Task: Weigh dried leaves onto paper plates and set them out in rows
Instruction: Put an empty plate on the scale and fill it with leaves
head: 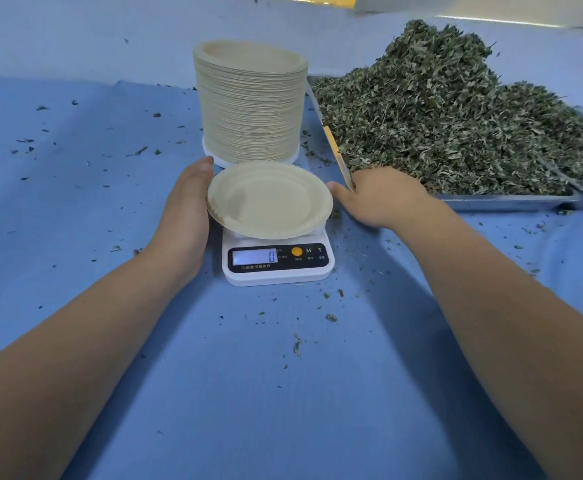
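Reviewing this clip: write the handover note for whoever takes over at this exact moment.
Left hand: flat against the left rim of the empty paper plate, which sits on the scale.
Right hand: at the near corner of the metal tray, fingers out of sight by the dried leaves; grip unclear.
Display reads 0. The plate stack stands behind the scale.
Done: plate on the scale. No filled plates in view.
Left: add leaves, weigh, set out in rows.
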The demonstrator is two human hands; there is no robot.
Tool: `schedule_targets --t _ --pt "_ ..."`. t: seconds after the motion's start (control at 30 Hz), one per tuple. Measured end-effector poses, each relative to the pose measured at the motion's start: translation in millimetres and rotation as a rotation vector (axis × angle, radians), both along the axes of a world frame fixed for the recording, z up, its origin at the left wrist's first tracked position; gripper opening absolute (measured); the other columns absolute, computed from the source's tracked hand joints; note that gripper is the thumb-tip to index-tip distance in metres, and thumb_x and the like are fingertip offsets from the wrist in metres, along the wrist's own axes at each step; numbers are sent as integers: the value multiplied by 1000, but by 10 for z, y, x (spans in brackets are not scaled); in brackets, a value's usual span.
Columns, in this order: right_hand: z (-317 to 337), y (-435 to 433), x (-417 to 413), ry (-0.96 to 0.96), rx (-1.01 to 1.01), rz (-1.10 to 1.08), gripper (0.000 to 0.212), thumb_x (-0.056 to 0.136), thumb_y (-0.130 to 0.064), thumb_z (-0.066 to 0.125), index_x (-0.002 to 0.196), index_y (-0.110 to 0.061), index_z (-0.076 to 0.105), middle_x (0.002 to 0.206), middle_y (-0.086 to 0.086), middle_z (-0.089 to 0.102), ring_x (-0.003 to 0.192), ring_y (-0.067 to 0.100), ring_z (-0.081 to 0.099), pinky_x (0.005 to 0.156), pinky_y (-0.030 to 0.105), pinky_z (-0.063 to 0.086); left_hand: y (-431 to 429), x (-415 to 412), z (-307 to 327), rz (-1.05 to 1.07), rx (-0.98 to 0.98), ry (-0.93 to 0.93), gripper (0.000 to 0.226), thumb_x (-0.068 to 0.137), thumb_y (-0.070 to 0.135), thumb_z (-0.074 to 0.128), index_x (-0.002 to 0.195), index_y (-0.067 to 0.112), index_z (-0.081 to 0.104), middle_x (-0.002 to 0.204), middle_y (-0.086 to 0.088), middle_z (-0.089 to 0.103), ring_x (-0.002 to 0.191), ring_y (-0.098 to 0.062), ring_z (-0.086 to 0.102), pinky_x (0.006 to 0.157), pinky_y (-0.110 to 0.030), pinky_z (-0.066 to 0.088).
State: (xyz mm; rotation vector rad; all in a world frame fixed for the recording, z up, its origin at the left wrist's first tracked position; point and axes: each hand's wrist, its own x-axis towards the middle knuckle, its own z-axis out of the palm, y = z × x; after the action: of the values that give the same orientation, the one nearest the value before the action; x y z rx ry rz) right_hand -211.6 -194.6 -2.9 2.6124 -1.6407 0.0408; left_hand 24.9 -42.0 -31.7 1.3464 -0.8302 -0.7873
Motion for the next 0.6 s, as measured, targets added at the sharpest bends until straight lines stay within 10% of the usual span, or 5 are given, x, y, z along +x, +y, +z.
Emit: schedule_targets --t 0.4,0.6 --pt "172 -362 -20 -455 24 -148 64 101 -57 40 55 -13 47 51 5 48 50 27 48 50 30 32 38 2 72 5 63 83 45 86 59 49 126 44 62 138 12 65 131 -14 58 116 -45 41" --pt "200 -304 -72 -441 -21 -173 63 103 -54 40 56 -13 47 55 7 52 56 28 53 51 30 32 -5 22 18 -29 59 13 59 96 47 45 142 10 52 147 -15 56 139 -33 51 119 -58 37"
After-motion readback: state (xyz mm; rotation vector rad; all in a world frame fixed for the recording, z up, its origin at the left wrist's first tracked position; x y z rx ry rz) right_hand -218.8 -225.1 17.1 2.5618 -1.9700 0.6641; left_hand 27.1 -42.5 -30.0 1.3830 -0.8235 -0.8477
